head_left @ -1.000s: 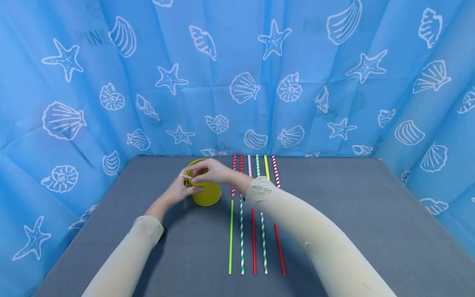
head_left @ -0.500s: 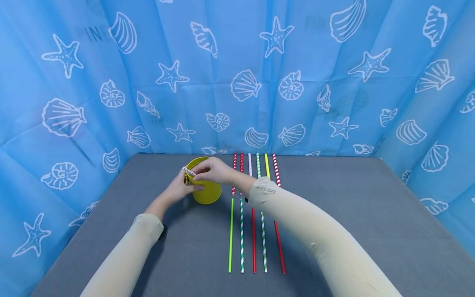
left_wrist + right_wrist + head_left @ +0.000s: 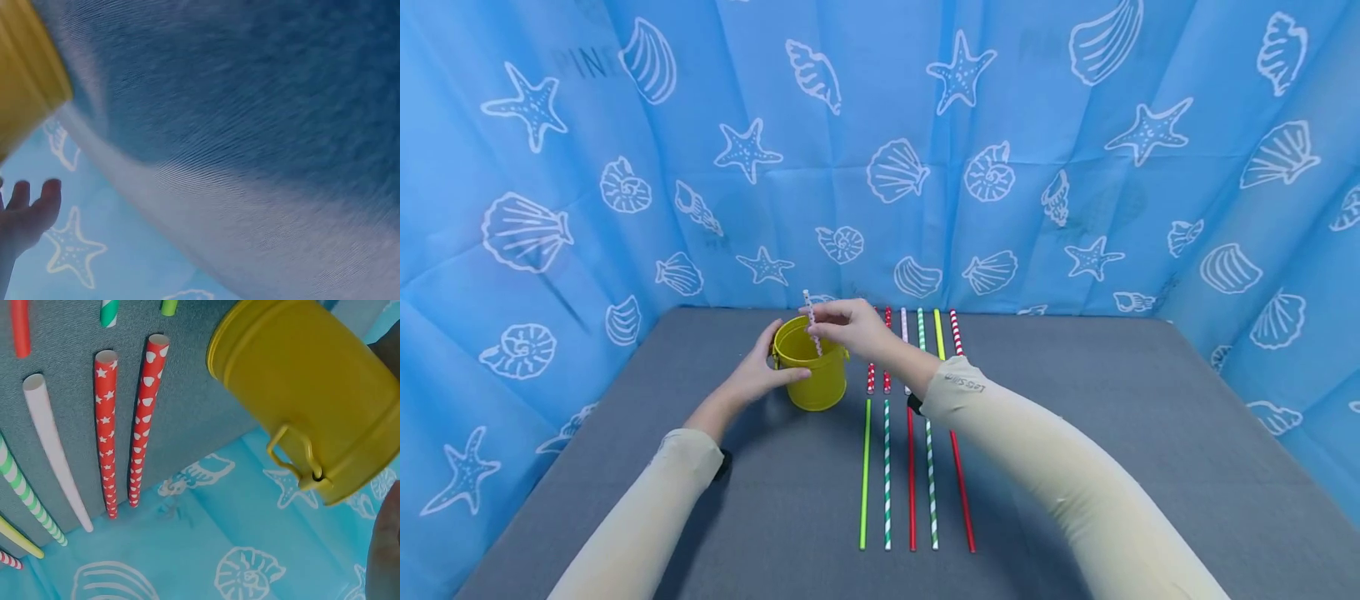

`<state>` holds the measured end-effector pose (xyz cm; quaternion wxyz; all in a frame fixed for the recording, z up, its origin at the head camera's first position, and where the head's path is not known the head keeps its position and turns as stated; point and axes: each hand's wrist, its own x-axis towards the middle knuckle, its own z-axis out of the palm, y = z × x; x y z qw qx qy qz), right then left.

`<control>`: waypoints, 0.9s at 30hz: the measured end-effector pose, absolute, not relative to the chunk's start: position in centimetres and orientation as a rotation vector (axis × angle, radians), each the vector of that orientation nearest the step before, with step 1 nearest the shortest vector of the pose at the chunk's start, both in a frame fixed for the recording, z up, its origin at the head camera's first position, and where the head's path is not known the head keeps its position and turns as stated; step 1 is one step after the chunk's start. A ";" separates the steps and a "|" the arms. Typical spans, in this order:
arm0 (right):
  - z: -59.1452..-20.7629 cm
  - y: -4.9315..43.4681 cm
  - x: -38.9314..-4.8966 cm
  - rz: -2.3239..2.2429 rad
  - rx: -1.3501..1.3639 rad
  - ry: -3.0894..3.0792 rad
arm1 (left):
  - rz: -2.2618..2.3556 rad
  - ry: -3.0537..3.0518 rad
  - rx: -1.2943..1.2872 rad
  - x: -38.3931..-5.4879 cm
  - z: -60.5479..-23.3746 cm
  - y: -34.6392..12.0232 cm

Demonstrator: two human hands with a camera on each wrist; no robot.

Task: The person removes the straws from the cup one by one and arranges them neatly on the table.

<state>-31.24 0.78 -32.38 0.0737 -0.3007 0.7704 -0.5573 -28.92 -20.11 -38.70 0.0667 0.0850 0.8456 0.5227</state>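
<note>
A yellow metal bucket stands on the left part of the table. My left hand grips its left side, thumb across the front and fingers up by the rim; part of this hand shows beside the bucket in the left wrist view. Between thumb and fingers, my right hand pinches a pale pink patterned paper straw at the bucket's mouth. The straw is nearly upright, its top above the fingers and its lower end overlapping the bucket's opening. From the right wrist, the bucket's side and its wire handle show.
Right of the bucket, paper straws lie in two rows on the grey table. The back row includes red straws with white stars and hearts; the front row includes lime green and red. A blue shell-print curtain surrounds the table.
The pink straw has turned from slanting at the bucket's left rim to nearly upright. My right hand has moved up and right with it; my left hand's fingers have come into view along the bucket's side.
</note>
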 end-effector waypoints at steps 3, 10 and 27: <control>-31.9 1.2 -31.3 -1.813 -0.850 2.292 | 1.562 2.573 0.240 -28.9 -38.0 -20.0; -30.8 2.5 -31.8 -2.041 -0.844 2.266 | 1.424 2.663 0.224 -29.3 -36.9 -18.9; -28.6 5.7 -31.8 -2.405 -0.815 2.161 | 1.363 2.709 0.138 -29.3 -37.0 -18.0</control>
